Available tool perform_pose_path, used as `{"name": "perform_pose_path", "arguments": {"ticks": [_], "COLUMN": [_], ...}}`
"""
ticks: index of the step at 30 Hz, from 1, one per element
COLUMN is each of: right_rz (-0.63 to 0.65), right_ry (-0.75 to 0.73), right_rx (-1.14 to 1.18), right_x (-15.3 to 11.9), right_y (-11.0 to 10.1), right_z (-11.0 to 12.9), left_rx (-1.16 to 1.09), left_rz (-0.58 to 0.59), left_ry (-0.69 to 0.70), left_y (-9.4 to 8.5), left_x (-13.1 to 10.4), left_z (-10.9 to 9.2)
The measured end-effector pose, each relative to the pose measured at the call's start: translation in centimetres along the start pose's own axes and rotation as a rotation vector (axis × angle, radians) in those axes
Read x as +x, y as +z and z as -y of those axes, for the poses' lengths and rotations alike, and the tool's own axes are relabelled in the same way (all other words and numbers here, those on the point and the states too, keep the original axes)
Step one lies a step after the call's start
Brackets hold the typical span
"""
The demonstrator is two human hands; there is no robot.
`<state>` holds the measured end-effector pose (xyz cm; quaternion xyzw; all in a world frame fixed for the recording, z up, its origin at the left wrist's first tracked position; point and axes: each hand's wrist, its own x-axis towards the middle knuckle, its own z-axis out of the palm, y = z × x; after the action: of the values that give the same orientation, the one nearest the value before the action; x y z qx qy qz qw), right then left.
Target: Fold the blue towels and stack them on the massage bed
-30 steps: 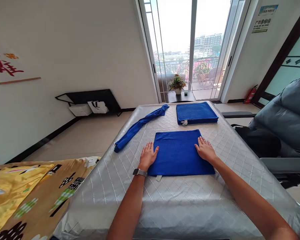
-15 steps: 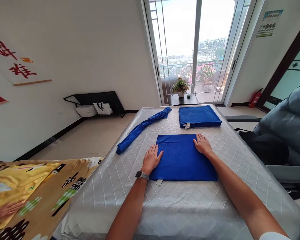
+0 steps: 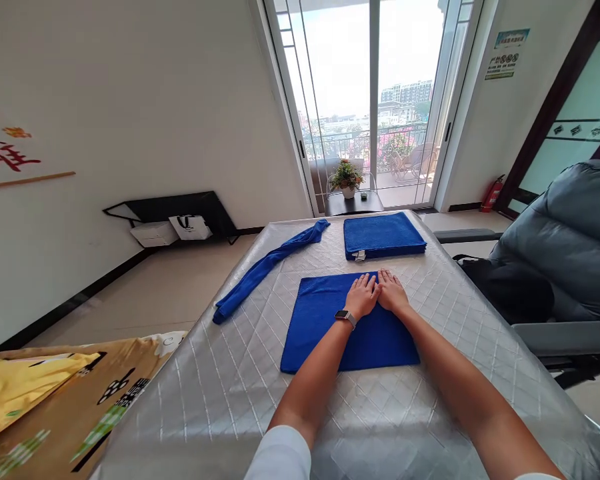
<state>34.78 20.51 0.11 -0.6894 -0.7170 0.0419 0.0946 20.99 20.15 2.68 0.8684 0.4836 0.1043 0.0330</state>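
Observation:
A blue cloth (image 3: pixel 310 320) lies flat on the silver quilted table cover (image 3: pixel 220 393). My left hand (image 3: pixel 363 295), with a watch on its wrist, rests palm down on the cloth's upper part, fingers extended. Right beside it, my right hand (image 3: pixel 392 291) lies flat near the cloth's far edge, and the two hands touch or nearly touch at the thumbs. Beyond them sits a neat stack of folded blue cloths (image 3: pixel 384 235) with a white tag at its near edge. A long, bunched blue cloth (image 3: pixel 270 267) lies diagonally to the left.
A grey armchair (image 3: pixel 565 247) with a black bag stands at the right. A patterned brown cover (image 3: pixel 130 353) is at lower left. Behind the table, a small dark table (image 3: pixel 354 204) holds a potted plant (image 3: pixel 347 179) before the glass door. A folded black frame leans by the wall.
My left hand has moved right across the cloth, from its left edge to beside my right hand. My right hand stays near the far edge. The view has shifted slightly.

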Motion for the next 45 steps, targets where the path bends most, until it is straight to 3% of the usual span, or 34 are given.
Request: {"name": "perform_pose_path", "arguments": {"ticks": [3, 8, 10, 14, 25, 30, 32, 35, 38, 40, 42, 45], "right_rz": [-0.001, -0.006, 0.005, 0.047, 0.065, 0.053, 0.046, 0.046, 0.042, 0.044, 0.049, 0.049], "right_ry": [0.025, 0.046, 0.050, 0.071, 0.084, 0.097, 0.095, 0.093, 0.081, 0.052, 0.040, 0.071], "right_rx": [0.023, 0.032, 0.024, 0.008, -0.026, -0.016, -0.014, 0.001, -0.008, -0.028, -0.032, 0.004], "right_x": [0.1, 0.0, 0.0, 0.1, -3.4, -4.0, -3.9, -3.7, -3.7, -3.8, -3.8, -3.7], "right_y": [-0.1, -0.3, -0.3, -0.6, -1.2, -0.9, -0.9, -0.8, -0.6, -0.4, -0.4, -0.6], "right_z": [0.2, 0.4, 0.4, 0.5, 0.9, 1.0, 1.0, 1.0, 0.8, 0.6, 0.5, 0.7], "left_rx": [0.009, 0.079, 0.082, 0.060, 0.061, 0.144, 0.193, 0.187, 0.091, 0.050, 0.026, 0.015], "left_rz": [0.000, -0.027, -0.035, -0.022, -0.013, 0.023, -0.053, -0.152, -0.103, -0.091, -0.084, -0.047], "left_ry": [-0.079, -0.332, -0.419, -0.481, -0.492, -0.494, -0.480, -0.305, -0.022, 0.086, 0.094, 0.012], "left_y": [-0.2, -2.3, -3.0, -3.2, -3.3, -4.3, -4.5, -3.5, -1.2, 0.4, 1.2, 0.9], "left_x": [-0.9, -5.7, -7.5, -9.0, -8.8, -8.2, -7.5, -5.7, -4.1, -3.5, -3.6, -4.8], "left_z": [3.2, 12.9, 15.8, 17.8, 17.1, 16.6, 14.7, 9.5, 3.1, 0.0, -1.2, 0.9]}}
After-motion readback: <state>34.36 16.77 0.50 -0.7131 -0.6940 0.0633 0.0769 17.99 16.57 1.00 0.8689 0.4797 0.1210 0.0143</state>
